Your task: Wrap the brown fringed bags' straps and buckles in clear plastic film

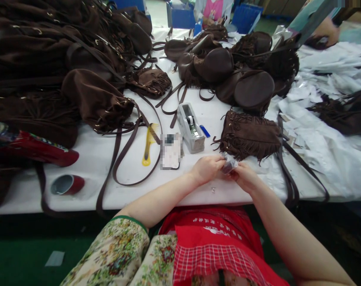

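Note:
Near the table's front edge, my left hand (208, 169) and my right hand (243, 174) come together, fingers closed on a small crumpled piece of clear plastic (229, 163). Something dark shows through the plastic, but I cannot make out what. Just beyond my hands lies a brown fringed suede bag (250, 135), on its side with its strap trailing right. A grey tape dispenser (191, 129) stands to the left of the bag, with a small blue object (204, 131) beside it.
Left of the dispenser lie a phone (171, 153) and a yellow comb (150, 147). A red cup (67, 184) and a red flask (40, 147) are at the left. Brown bags (94, 99) are heaped behind. White wrapping sheets (326, 83) cover the right side. A person (213, 12) sits across.

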Demonstrator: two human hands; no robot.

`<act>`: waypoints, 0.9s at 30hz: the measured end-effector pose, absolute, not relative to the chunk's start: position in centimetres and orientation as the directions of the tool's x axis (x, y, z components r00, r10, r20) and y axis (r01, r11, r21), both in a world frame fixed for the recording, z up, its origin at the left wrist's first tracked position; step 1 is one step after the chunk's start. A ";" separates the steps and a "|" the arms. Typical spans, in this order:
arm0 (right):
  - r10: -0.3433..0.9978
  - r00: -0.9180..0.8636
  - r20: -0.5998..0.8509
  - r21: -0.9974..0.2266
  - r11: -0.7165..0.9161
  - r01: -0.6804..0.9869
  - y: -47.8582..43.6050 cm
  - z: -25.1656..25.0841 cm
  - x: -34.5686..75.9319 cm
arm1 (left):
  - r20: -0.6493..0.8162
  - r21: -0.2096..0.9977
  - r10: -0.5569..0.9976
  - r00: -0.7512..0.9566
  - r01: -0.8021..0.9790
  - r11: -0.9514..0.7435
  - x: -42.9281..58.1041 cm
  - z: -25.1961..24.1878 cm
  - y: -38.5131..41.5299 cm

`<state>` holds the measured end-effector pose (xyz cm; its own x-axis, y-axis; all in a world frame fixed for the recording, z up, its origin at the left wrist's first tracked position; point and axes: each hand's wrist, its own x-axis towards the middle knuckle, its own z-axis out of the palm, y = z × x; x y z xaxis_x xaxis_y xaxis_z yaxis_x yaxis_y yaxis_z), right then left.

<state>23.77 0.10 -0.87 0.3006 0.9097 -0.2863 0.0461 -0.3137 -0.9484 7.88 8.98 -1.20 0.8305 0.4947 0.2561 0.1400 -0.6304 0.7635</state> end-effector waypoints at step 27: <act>0.964 -0.032 0.264 -0.468 0.158 0.869 0.6 -1.5 24.8 | -0.199 0.980 0.518 0.832 0.175 0.096 6.2 -1.9 11.9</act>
<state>24.78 0.63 -1.49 -0.0325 0.9639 0.2644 0.8695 0.1577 -0.4681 6.20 11.94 -1.92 0.8317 0.5183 -0.1993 0.1751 0.0959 0.9799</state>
